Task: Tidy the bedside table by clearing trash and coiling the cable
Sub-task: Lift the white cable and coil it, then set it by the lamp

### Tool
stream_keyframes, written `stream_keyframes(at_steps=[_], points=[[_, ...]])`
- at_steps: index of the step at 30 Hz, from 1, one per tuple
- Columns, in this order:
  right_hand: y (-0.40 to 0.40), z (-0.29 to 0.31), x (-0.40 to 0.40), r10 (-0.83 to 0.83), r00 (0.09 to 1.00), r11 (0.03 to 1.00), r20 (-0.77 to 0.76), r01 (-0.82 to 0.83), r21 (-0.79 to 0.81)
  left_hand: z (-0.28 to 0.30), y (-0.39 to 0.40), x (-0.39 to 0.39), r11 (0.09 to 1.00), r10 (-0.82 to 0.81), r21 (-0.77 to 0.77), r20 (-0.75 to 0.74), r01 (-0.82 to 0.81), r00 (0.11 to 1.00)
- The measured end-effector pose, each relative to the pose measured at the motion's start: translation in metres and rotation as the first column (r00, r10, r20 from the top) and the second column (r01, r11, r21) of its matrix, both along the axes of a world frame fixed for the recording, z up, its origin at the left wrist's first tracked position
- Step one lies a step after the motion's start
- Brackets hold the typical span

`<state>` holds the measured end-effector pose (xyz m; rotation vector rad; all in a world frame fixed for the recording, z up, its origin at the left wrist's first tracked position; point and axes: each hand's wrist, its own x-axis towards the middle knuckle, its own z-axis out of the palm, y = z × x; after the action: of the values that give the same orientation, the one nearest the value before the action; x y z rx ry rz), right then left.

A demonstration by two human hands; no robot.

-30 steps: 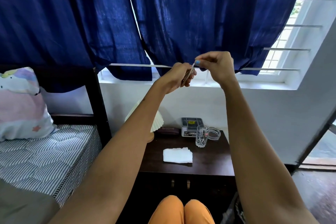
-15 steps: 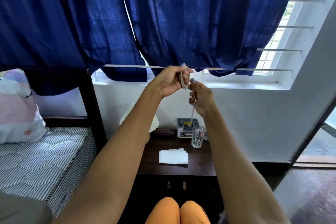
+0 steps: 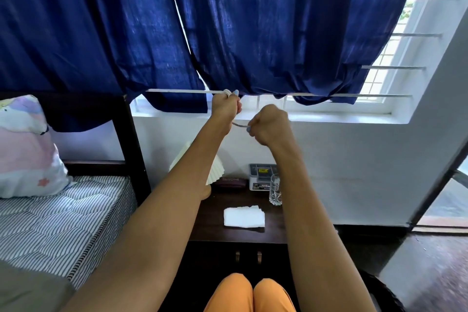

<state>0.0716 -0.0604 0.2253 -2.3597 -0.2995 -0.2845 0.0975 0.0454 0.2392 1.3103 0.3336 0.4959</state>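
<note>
Both arms are raised in front of the window, above the dark bedside table (image 3: pixel 217 232). My left hand (image 3: pixel 225 106) is closed around a small coil of pale cable, whose loops show at the fingertips. A short stretch of the cable (image 3: pixel 239 124) runs from that hand to my right hand (image 3: pixel 268 124), which is a fist pinching the cable's free part. A folded white tissue (image 3: pixel 244 216) lies on the table top below.
A clear glass (image 3: pixel 275 189) and a small grey box (image 3: pixel 260 176) stand at the table's back, beside a white pleated lamp shade (image 3: pixel 215 173). A striped bed (image 3: pixel 50 215) with a pillow is at left. Blue curtains (image 3: pixel 228 28) hang above; a doorway opens at right.
My right hand went from above the coil down below it, then to the right of my left hand, carrying the cable around. The camera view shifted slightly.
</note>
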Motion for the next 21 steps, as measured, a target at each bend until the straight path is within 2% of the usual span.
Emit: stream_keyframes(at_steps=[2, 4, 8, 13, 17, 21], points=[[-0.006, 0.018, -0.006, 0.024, 0.992, 0.998, 0.124, -0.017, -0.060, -0.003, 0.003, -0.005, 0.996, -0.064, 0.066, -0.016, 0.065, 0.998], [-0.012, 0.034, -0.011, 0.077, 0.974, 0.996, 0.212, -0.067, -0.054, -0.004, 0.003, -0.014, 0.974, -0.178, 0.133, -0.042, 0.183, 0.983], [-0.025, 0.061, -0.020, 0.227, 0.934, 0.974, 0.277, -0.212, -0.083, -0.002, 0.000, -0.028, 0.894, -0.355, 0.255, -0.096, 0.368, 0.930], [-0.031, 0.068, -0.008, 0.265, 0.903, 0.963, 0.339, -0.269, -0.036, 0.007, -0.010, -0.040, 0.847, -0.421, 0.283, -0.163, 0.451, 0.892], [-0.036, 0.064, 0.008, 0.289, 0.890, 0.941, 0.352, -0.332, 0.068, 0.007, -0.008, -0.040, 0.835, -0.463, 0.242, -0.177, 0.494, 0.869], [-0.038, 0.052, 0.020, 0.343, 0.902, 0.880, 0.263, -0.407, 0.246, 0.004, -0.004, -0.037, 0.835, -0.457, 0.262, -0.158, 0.483, 0.876]])
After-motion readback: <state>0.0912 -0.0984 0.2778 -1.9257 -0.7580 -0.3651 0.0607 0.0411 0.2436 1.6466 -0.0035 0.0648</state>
